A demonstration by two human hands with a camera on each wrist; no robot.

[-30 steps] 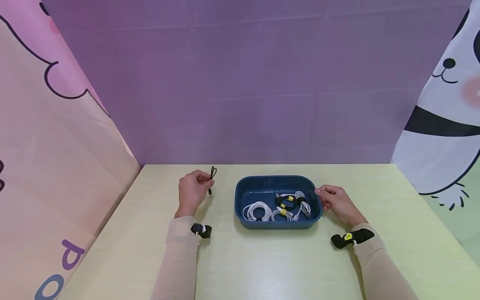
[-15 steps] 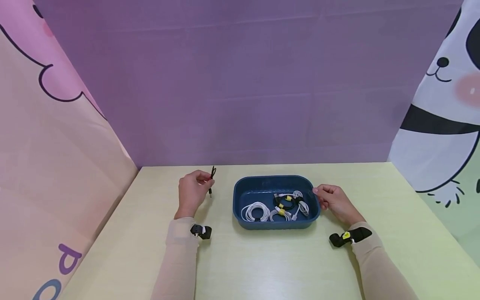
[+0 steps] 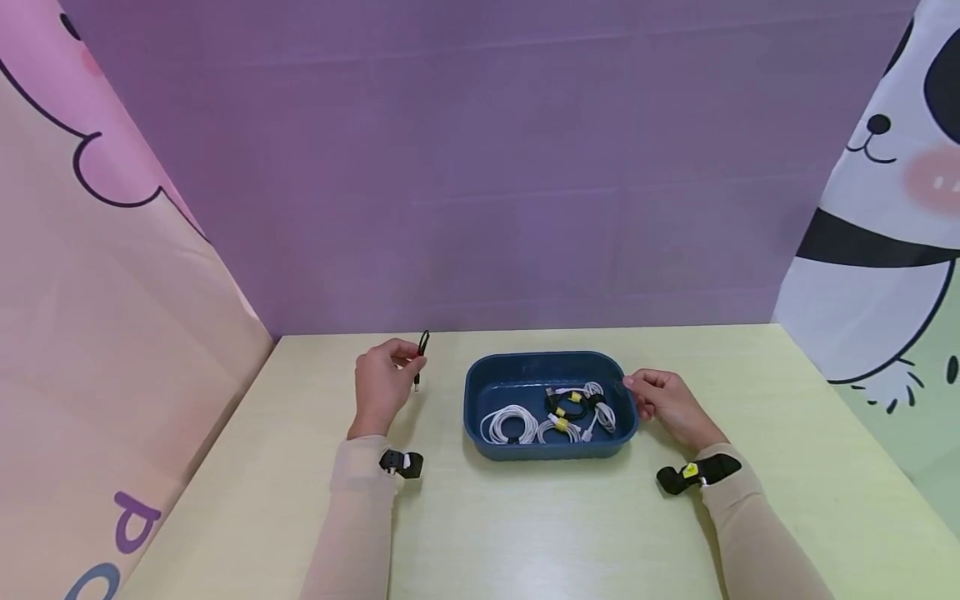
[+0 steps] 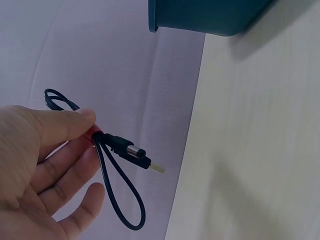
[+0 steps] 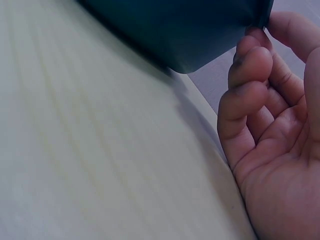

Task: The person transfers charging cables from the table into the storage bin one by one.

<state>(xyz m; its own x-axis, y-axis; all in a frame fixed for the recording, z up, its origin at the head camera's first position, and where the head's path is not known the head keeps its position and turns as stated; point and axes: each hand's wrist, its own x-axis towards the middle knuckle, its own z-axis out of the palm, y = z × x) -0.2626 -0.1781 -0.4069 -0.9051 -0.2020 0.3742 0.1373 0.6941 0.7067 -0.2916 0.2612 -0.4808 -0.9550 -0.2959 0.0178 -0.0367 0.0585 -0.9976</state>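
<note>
My left hand (image 3: 381,385) pinches a small black cable (image 4: 118,145) between thumb and fingers, left of the bin and above the table. A red tie (image 4: 94,132) bundles the cable; in the left wrist view a round barrel plug and a second, flat-tipped plug stick out, with a loop hanging below. At the right end of the blue plastic bin (image 3: 551,451), my right hand (image 3: 673,407) pinches the rim between thumb and forefinger. Inside the bin lie a coiled white cable (image 3: 510,425), a smaller white coil with a yellow tie (image 3: 561,424), a black cable and another white bundle (image 3: 602,412).
The pale wooden table (image 3: 525,525) carries the bin near its back edge. Behind it hangs a purple cloth (image 3: 480,183), with printed cloths at the left and right sides. Each wrist wears a black camera mount.
The head view has shifted slightly, so the scene sits a little further left. My left hand has lifted and tilted the black cable slightly. My right hand keeps its grip on the bin's rim.
</note>
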